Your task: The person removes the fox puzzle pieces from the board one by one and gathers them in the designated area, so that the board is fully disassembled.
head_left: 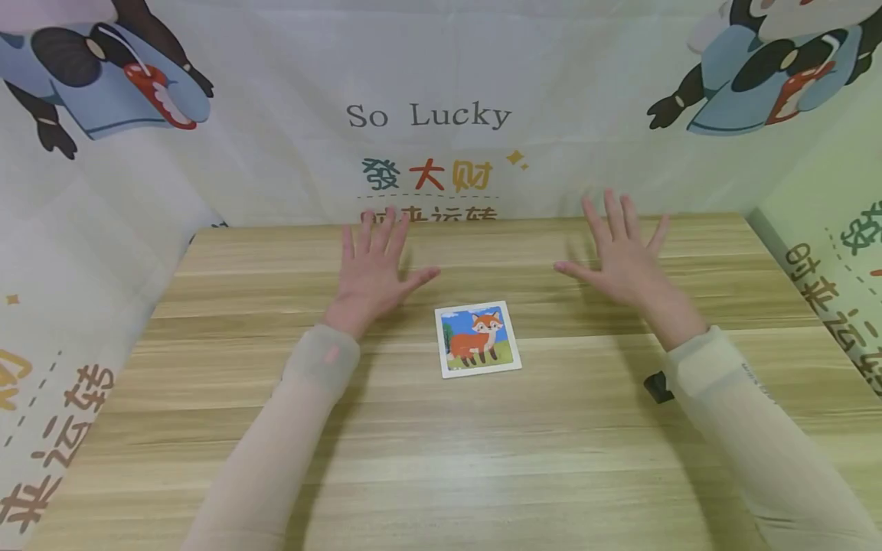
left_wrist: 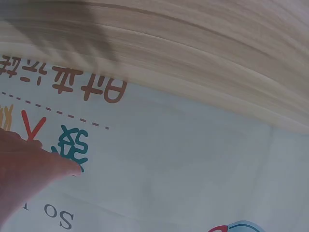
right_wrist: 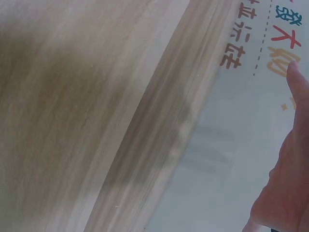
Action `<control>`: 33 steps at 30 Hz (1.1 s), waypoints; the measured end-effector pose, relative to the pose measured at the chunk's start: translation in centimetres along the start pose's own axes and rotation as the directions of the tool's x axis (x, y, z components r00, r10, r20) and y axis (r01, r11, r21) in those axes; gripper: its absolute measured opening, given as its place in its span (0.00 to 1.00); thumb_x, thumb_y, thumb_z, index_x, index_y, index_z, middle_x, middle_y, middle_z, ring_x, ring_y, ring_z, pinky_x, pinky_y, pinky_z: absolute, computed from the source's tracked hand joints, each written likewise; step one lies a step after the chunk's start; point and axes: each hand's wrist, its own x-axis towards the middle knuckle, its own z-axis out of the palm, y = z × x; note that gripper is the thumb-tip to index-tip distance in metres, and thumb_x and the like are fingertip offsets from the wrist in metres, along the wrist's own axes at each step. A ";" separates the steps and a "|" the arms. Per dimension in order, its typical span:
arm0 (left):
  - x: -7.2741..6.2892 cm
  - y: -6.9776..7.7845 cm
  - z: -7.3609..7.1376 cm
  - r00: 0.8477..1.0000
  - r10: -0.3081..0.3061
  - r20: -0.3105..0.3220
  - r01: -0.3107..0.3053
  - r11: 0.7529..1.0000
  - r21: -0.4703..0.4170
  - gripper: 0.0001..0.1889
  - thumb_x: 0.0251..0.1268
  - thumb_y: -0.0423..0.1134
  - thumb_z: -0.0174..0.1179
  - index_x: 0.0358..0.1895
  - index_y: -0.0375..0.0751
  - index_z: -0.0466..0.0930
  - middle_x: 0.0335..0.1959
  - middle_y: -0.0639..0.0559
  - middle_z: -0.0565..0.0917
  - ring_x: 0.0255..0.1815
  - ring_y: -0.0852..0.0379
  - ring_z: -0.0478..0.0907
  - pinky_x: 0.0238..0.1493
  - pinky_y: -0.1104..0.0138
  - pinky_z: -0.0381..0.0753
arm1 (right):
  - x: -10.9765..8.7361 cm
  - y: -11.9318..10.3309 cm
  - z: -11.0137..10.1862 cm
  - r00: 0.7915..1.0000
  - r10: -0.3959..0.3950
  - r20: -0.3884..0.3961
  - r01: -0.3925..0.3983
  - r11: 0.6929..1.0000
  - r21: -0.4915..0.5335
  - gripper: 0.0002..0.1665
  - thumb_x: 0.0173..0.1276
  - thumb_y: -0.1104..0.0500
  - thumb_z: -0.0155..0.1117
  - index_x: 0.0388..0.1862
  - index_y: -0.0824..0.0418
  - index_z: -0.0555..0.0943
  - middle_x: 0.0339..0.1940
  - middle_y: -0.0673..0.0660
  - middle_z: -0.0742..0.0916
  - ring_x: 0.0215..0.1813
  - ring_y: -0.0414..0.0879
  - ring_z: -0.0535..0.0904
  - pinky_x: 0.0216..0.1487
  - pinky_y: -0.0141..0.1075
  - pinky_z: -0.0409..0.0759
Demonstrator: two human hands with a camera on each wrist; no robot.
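Observation:
A square fox picture [head_left: 478,340] with a white border lies flat on the wooden table [head_left: 441,467], between the two forearms. Beyond it to the left, my left hand [head_left: 372,268] is spread above the table with fingers straight and holds nothing. My right hand [head_left: 623,256] is spread the same way on the right, also without anything in it. In the left wrist view part of the left hand [left_wrist: 34,169] shows at the left edge. The right wrist view has part of the right hand [right_wrist: 289,164] along its right side.
A small black object [head_left: 658,387] lies by the right sleeve, partly hidden by it. Behind the table hangs a pale printed cloth [head_left: 441,61] with lettering and cartoon figures. Similar cloth stands along the left side [head_left: 76,306] and the right side [head_left: 813,191].

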 end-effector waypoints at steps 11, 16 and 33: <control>-1.1 1.2 0.1 0.994 0.100 0.045 -0.100 0.995 0.000 0.51 0.67 0.76 0.38 0.81 0.52 0.28 0.83 0.52 0.28 0.84 0.45 0.25 0.81 0.47 0.28 | -0.1 -0.7 0.6 1.000 -0.014 0.021 0.013 1.000 0.014 0.64 0.66 0.26 0.54 0.83 0.52 0.33 0.83 0.61 0.33 0.83 0.63 0.26 0.67 0.78 0.22; -1.5 1.8 0.2 0.987 0.142 0.077 -0.143 0.990 0.010 0.50 0.69 0.73 0.40 0.82 0.50 0.30 0.83 0.50 0.31 0.84 0.44 0.27 0.82 0.49 0.29 | -0.2 -1.1 0.9 1.000 -0.016 0.027 0.015 1.000 0.027 0.63 0.67 0.27 0.55 0.83 0.53 0.33 0.83 0.62 0.34 0.83 0.63 0.27 0.68 0.77 0.22; -3.6 4.3 0.6 0.941 0.294 0.168 -0.304 0.952 0.036 0.46 0.73 0.69 0.41 0.82 0.47 0.36 0.84 0.50 0.37 0.85 0.46 0.37 0.83 0.52 0.42 | -0.3 -2.1 1.9 0.998 -0.036 0.042 0.034 0.999 0.040 0.63 0.68 0.33 0.59 0.83 0.51 0.31 0.83 0.62 0.35 0.83 0.61 0.27 0.68 0.76 0.22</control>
